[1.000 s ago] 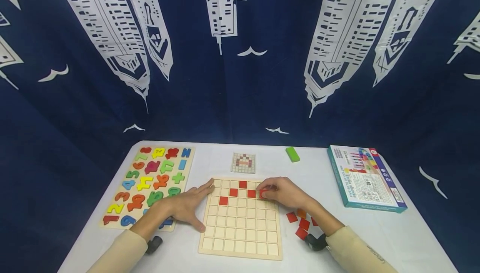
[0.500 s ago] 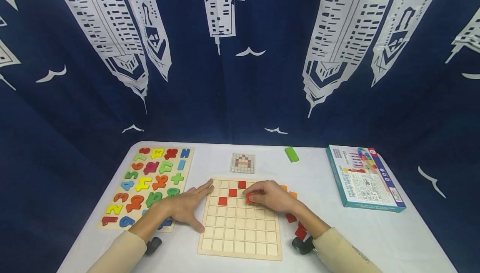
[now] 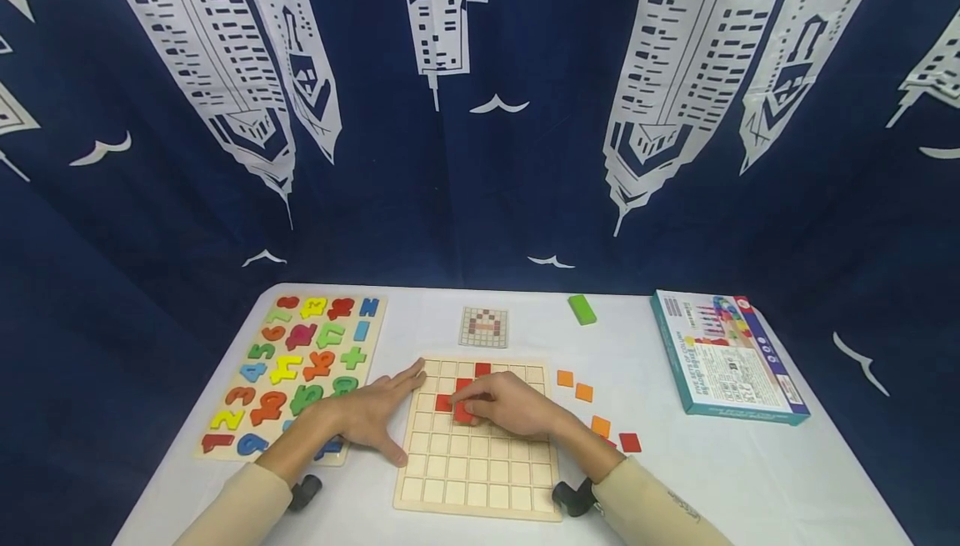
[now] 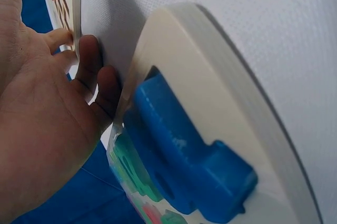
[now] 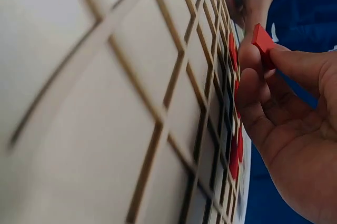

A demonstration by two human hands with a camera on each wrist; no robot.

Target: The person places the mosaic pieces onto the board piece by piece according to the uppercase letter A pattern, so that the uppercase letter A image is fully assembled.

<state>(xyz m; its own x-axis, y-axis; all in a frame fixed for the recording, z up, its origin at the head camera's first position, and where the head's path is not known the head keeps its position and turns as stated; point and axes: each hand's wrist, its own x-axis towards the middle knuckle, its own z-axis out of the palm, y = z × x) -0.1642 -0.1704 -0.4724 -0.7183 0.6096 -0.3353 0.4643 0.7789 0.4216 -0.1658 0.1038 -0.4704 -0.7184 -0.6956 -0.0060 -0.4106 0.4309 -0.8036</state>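
Observation:
My right hand point(image 3: 513, 404) is over a wooden grid board point(image 3: 477, 470), pinching a red square tile point(image 3: 462, 414) between thumb and fingertips. The right wrist view shows that tile point(image 5: 261, 44) tilted and raised above the grid. A lone red tile point(image 3: 443, 403) sits in a cell just left of the held one, with others further up, partly hidden by my hand. My left hand point(image 3: 371, 415) rests against the board's left edge, fingers and thumb spread. In the left wrist view, its palm point(image 4: 47, 103) is beside a number puzzle board with a blue piece point(image 4: 184, 150).
The number puzzle board point(image 3: 296, 447) lies at the left. A small pattern card point(image 3: 483, 327) is behind the grid board, with a green block point(image 3: 582, 309) to its right. Loose orange tiles point(image 3: 583, 393) and a red tile point(image 3: 630, 443) lie right of the board, before a flat box point(image 3: 731, 363).
My right hand has moved left across the grid board and slightly nearer, carrying the red tile. The loose tiles on the right have come into fuller view. My left hand has stayed put.

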